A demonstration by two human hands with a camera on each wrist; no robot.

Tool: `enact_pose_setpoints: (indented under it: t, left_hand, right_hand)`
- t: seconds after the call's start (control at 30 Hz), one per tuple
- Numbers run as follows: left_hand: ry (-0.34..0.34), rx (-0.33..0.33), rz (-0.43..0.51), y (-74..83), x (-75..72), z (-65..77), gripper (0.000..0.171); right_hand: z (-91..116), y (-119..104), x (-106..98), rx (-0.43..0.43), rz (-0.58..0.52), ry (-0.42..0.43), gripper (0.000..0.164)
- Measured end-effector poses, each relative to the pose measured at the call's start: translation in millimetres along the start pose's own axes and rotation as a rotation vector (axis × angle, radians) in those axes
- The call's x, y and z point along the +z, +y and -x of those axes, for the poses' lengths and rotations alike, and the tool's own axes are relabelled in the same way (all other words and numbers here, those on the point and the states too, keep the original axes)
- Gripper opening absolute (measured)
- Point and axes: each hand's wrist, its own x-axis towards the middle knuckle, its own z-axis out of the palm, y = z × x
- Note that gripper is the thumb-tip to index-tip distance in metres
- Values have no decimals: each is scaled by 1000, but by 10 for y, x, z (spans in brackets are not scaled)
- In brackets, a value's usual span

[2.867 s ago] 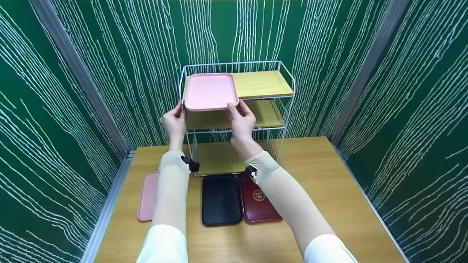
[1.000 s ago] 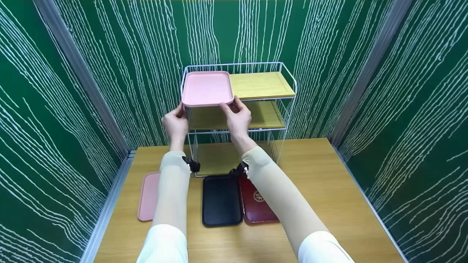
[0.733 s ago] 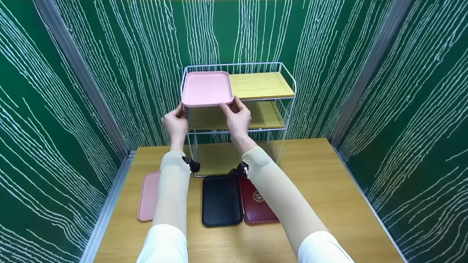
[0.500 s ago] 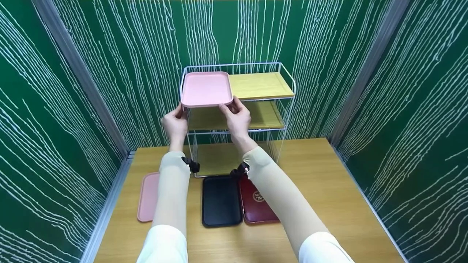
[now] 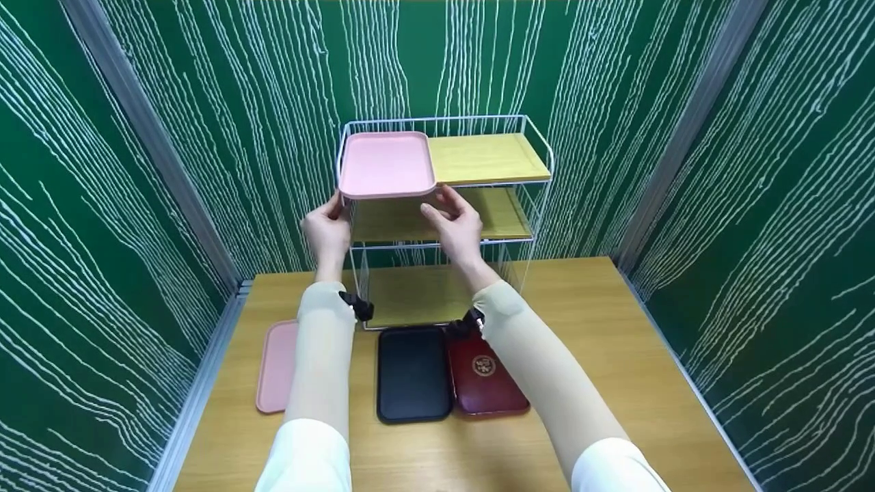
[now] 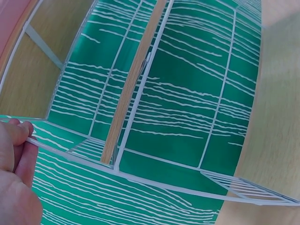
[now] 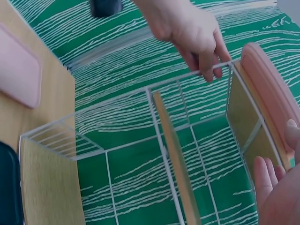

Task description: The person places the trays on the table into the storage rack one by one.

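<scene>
Looking forward and down from the head, and closer, tipped sideways, from left wrist (image 5: pixel 329 270) and right wrist (image 5: pixel 478 275), at the same three-shelf wire rack (image 5: pixel 389 225).

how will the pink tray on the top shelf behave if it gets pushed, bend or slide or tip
The pink tray probably keeps its shape: its base looks flat and its raised rim even. It would likely slide rather than roll, being broad and shallow. Tipping seems unlikely while it lies base down on the top shelf.

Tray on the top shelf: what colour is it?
The tray is plain pink, showing best in the head view.
</scene>
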Motion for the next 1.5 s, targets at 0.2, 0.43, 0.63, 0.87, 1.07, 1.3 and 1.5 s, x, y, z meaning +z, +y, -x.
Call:
enact_pose_setpoints:
  t: [0.2,0.43,0.63,0.87,1.07,1.3,1.5]
  left_hand:
    - [-6,-15,3,-5,-3,-7,32]
    - [-10,-21,-17,-14,-4,-18,34]
    - [-18,0,-39,-16,-1,-24,35]
    - [-16,-1,-4,-23,1,-23,35]
    - [-7,-6,53,-48,-1,-21,33]
    - [-5,-13,85,-43,-3,-12,33]
    - [-8,-2,61,-59,9,-9,35]
  right_hand:
    - [21,119,-145,0,34,-25,60]
    - [51,280,-275,30,46,-49,56]
    - [82,464,-395,44,56,-48,54]
    - [147,710,-537,56,30,-30,48]
    - [255,973,-717,132,-13,-36,49]
    - [379,1231,-949,176,18,-44,48]
    - [471,1383,-1161,223,57,-64,47]
